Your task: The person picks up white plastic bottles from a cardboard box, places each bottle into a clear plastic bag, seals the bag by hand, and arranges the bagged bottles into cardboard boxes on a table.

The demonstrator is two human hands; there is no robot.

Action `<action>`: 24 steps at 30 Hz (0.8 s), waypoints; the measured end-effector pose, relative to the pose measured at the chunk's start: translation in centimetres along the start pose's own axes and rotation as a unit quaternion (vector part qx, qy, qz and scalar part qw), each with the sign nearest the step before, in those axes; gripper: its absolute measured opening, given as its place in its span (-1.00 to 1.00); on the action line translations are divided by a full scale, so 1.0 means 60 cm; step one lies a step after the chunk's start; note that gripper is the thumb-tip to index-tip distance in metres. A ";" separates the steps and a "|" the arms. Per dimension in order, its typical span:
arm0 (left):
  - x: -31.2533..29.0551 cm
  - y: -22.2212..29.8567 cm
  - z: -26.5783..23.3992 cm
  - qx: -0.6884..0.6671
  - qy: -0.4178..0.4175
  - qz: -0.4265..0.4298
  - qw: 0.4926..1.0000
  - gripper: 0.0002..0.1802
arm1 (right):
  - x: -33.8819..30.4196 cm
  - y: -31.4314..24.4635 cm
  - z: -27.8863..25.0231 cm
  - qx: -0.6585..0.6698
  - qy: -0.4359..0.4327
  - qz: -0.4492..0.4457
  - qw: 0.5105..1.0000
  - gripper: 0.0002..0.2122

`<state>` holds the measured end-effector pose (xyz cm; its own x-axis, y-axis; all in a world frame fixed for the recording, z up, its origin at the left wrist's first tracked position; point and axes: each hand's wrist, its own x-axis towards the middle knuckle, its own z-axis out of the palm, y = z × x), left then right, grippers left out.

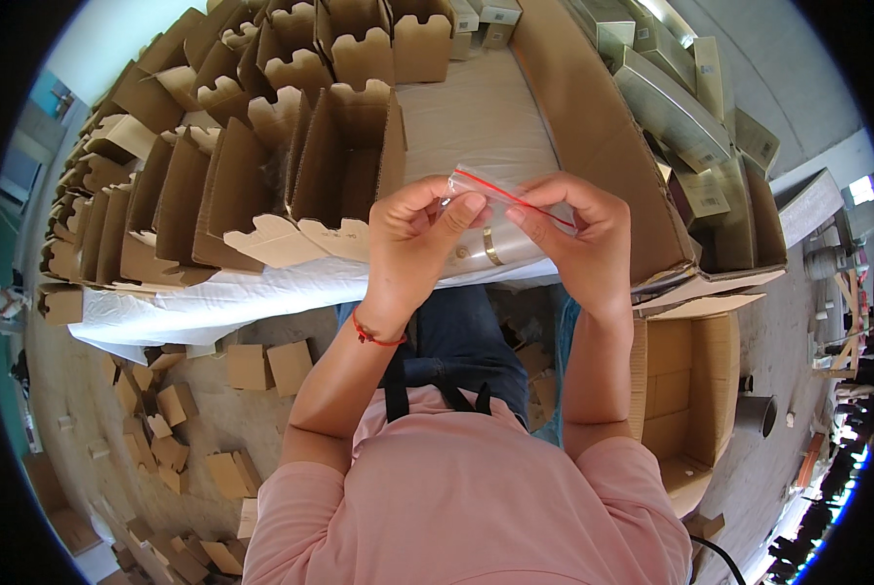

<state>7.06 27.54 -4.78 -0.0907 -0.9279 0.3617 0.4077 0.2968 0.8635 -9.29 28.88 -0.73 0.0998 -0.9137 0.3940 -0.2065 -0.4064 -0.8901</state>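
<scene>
Over the table's near edge, I hold a small clear zip-lock bag [495,190] with a red strip along its top. My left hand [422,229] pinches the bag's left end between thumb and fingers. The fingers of my right hand [583,234] are closed on the red-edged right end. Something small and whitish shows by the left fingertips, too small to make out. Just beneath the hands lies a clear, glossy object with a gold band [492,246], partly hidden by them. To the left stands an open cardboard box [354,156] with notched flaps.
Rows of open cardboard boxes [178,195] fill the table's left side, on a white cover [476,107]. At right, a large carton [593,127] holds gold-silver boxes [671,107]. An open carton [685,390] stands below it. Loose cardboard pieces [169,448] litter the floor.
</scene>
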 end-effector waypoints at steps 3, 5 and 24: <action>0.000 0.008 -0.003 0.003 0.024 -0.020 0.999 -0.81 | -0.001 -0.003 0.006 0.025 0.047 0.011 0.999 -0.94; 0.001 0.008 -0.003 0.010 0.032 -0.013 0.999 -0.80 | -0.001 -0.003 0.006 0.027 0.047 0.012 0.998 -0.94; 0.001 0.008 0.006 -0.001 0.047 0.037 0.998 -0.84 | -0.002 -0.005 0.022 0.086 0.093 -0.010 0.992 -0.88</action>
<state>6.92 27.67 -4.23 0.0252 -0.9207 0.3894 0.4120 0.3644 0.8351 -7.93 29.12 -0.84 -0.0821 -0.8974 0.4335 -0.0362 -0.4320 -0.9012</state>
